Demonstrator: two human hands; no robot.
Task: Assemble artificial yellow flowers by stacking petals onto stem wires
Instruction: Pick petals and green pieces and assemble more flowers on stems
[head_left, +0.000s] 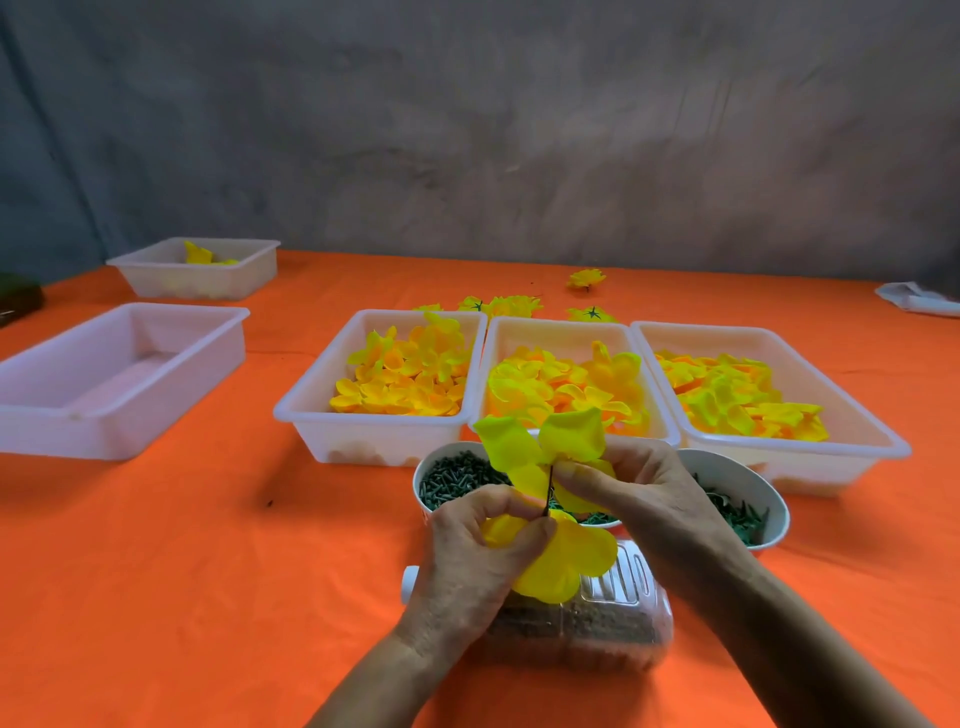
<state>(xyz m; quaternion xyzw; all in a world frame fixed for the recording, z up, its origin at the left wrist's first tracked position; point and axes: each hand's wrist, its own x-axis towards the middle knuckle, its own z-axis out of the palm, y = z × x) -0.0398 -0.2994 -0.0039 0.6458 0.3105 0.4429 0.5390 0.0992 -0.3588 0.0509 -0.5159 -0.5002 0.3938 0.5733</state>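
While my left hand (483, 545) pinches the lower yellow petal layer (563, 564) together with the foot of the thin dark stem wire (549, 491), my right hand (631, 486) grips a second, brighter petal layer (540, 441) higher on the same wire, thumb and fingertips closed on its centre. That wire stands nearly upright between my two hands, and the upper layer sits apart from the lower one, with bare wire showing between them.

Directly under my hands lies a clear plastic bottle (613, 623) on its side, holding dark granular stuff I cannot make out, its white cap pointing out past my left wrist. Just beyond my left hand stands a white bowl (441, 478) of small dark green pieces; a matching bowl (753, 499) stands just past my right hand, partly hidden by it. Farther out from my fingertips three white trays sit side by side, touching: the left tray (322, 410), the middle tray (649, 364) and the right tray (857, 415), each heaped with yellow and orange petals. Beyond those trays a few finished flowers (506, 305) lie on the orange worktop (208, 571). Well off to my left hand's side sit a bare white tray (130, 415) and, farther back, a smaller tray (234, 275) with some yellow petals inside.
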